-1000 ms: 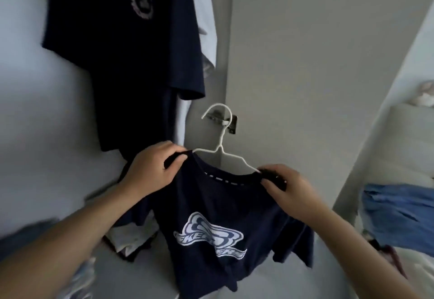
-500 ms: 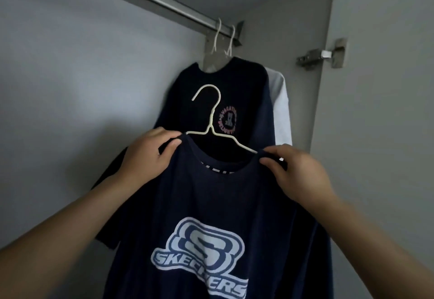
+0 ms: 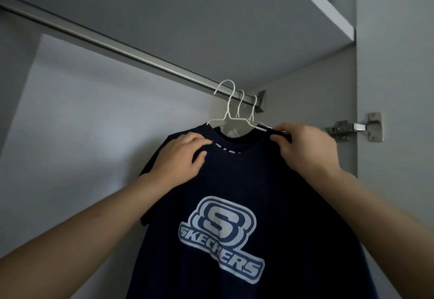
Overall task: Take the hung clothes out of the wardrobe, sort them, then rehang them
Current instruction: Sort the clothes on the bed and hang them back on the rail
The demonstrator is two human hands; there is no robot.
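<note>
1. A navy T-shirt (image 3: 234, 216) hangs on a white hanger (image 3: 226, 110), whose hook sits at the rail (image 3: 105, 40); whether it bears on the rail I cannot tell.
2. The left hand (image 3: 180, 157) rests on the shirt's left shoulder, its fingers (image 3: 199, 144) curled onto the cloth by the collar.
3. The right hand (image 3: 303, 148) pinches the right shoulder seam, its fingers (image 3: 280, 139) clamped on cloth and hanger arm.
4. Two more hangers (image 3: 246, 108) hang just behind.

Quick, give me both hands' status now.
Left hand: grips the navy Skechers T-shirt at its shoulder.
Right hand: pinches the T-shirt's other shoulder.
</note>
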